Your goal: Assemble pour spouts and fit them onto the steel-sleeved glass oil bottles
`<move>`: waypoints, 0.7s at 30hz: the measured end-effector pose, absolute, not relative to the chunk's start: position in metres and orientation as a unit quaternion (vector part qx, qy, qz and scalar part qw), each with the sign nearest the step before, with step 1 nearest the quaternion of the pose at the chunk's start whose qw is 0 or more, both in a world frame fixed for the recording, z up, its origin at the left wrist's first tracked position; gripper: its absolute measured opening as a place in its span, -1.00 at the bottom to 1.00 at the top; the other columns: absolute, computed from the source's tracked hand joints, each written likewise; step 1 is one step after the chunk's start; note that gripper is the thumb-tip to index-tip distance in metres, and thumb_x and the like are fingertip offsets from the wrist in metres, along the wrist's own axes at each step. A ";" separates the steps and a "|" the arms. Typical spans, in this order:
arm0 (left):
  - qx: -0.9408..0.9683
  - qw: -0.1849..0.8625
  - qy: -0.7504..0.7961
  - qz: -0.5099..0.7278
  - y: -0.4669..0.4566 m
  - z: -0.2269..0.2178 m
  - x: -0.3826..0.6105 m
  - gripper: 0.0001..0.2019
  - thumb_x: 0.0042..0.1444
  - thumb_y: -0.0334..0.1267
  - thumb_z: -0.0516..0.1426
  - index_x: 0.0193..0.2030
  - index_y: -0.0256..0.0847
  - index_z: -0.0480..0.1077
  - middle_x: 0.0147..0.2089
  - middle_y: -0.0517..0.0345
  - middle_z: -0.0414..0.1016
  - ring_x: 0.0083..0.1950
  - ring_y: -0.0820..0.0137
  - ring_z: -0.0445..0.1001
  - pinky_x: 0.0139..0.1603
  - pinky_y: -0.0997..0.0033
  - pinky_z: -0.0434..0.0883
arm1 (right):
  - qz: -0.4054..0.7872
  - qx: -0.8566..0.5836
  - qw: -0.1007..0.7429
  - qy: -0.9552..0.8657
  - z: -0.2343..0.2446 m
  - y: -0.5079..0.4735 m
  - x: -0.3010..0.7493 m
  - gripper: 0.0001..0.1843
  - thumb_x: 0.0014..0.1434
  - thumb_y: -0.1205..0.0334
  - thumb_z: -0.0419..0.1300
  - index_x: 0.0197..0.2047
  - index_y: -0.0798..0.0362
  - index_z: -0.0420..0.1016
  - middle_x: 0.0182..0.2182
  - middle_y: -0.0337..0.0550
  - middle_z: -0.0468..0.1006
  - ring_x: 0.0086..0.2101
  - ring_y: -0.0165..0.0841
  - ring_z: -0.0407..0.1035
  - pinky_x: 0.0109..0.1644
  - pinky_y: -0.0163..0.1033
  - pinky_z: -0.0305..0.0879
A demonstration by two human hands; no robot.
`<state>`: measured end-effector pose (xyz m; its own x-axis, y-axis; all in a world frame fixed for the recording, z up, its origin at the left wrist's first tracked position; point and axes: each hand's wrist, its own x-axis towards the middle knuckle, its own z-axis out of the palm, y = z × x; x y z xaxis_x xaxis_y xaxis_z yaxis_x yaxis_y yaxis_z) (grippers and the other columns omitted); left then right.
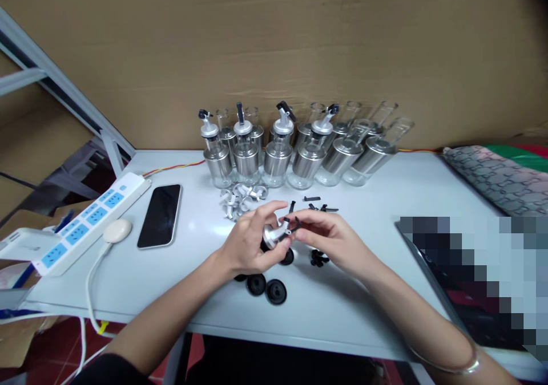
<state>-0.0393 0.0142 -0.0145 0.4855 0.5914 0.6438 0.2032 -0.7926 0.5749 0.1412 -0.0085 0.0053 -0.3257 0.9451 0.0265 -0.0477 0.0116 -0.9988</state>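
My left hand is closed round a silver pourer spout, its tip pointing right. The fingers of my right hand pinch a small black flap at the spout's tip. Whether the flap is seated on the spout I cannot tell. Beneath and in front of my hands lie several round black stoppers. Small black clips sit in a cluster below my right hand, and loose black flaps lie just beyond it. A heap of silver spouts rests behind my left hand.
Several glass bottles with metal bands stand along the cardboard wall, some capped with spouts. At left are a phone, a power strip and a white round plug. A partly pixelated dark panel lies at right beside patterned fabric.
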 end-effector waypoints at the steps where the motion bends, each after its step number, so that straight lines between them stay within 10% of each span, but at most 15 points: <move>1: 0.835 0.216 0.235 0.448 0.015 -0.014 -0.040 -0.53 0.12 -0.26 0.07 0.18 -0.18 0.09 -0.46 0.27 0.33 -0.44 0.43 0.39 -0.34 0.45 0.41 | 0.579 -0.391 0.417 -0.581 0.005 -0.009 0.141 -0.71 0.05 -0.02 0.31 -0.31 0.04 0.56 -0.38 -0.16 0.56 -0.37 -0.35 0.43 -0.28 -0.27 0.39; 21: 0.885 0.109 0.221 0.394 0.018 -0.009 -0.039 -0.53 0.21 0.09 0.00 0.08 -0.23 0.12 -0.30 0.12 0.53 -0.46 0.37 0.46 -0.34 0.35 0.33 | 0.583 -0.327 0.495 -0.556 0.003 -0.008 0.141 -0.75 0.05 -0.02 0.34 -0.36 -0.01 0.52 -0.37 -0.21 0.47 -0.32 -0.37 0.37 -0.17 -0.26 0.32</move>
<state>-0.0388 0.0177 -0.0091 0.5909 0.4778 0.6500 0.3060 -0.8783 0.3674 0.1415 -0.0079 0.0028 -0.2975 0.9396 0.1693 -0.2131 0.1075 -0.9711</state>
